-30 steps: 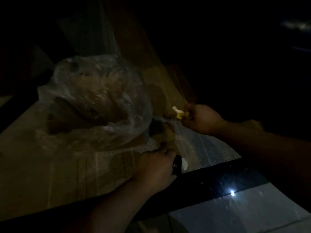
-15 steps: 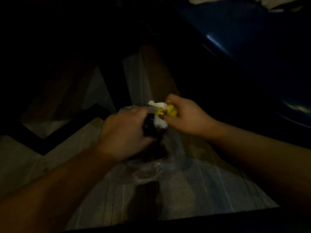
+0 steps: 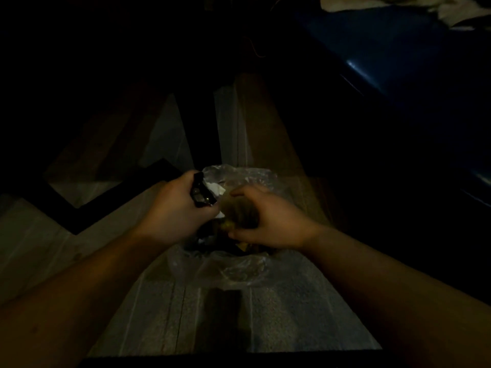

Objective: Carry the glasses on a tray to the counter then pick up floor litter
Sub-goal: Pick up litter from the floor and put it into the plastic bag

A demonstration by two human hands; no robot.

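Observation:
A clear plastic bag (image 3: 239, 266) lies on the dim floor between my hands. My left hand (image 3: 175, 213) is closed on a black wrapper (image 3: 200, 192) and a scrap of white paper (image 3: 215, 188), and it also pinches the bag's rim. My right hand (image 3: 265, 219) sits at the bag's mouth with its fingers curled, and a bit of yellow litter (image 3: 228, 224) shows under them, blurred. I cannot tell whether the yellow piece is still gripped. No glasses or tray are in view.
The floor is pale tile (image 3: 159, 314) with a black inlay band (image 3: 87, 216) at the left. A wooden panel (image 3: 265, 134) rises behind the bag. A dark blue curved object (image 3: 398, 57) fills the upper right, with pale cloth (image 3: 398, 4) on it.
My right hand has moved from above the bag's rim down to its mouth, and the yellow litter has dropped lower with it. My left hand keeps its hold on the black wrapper.

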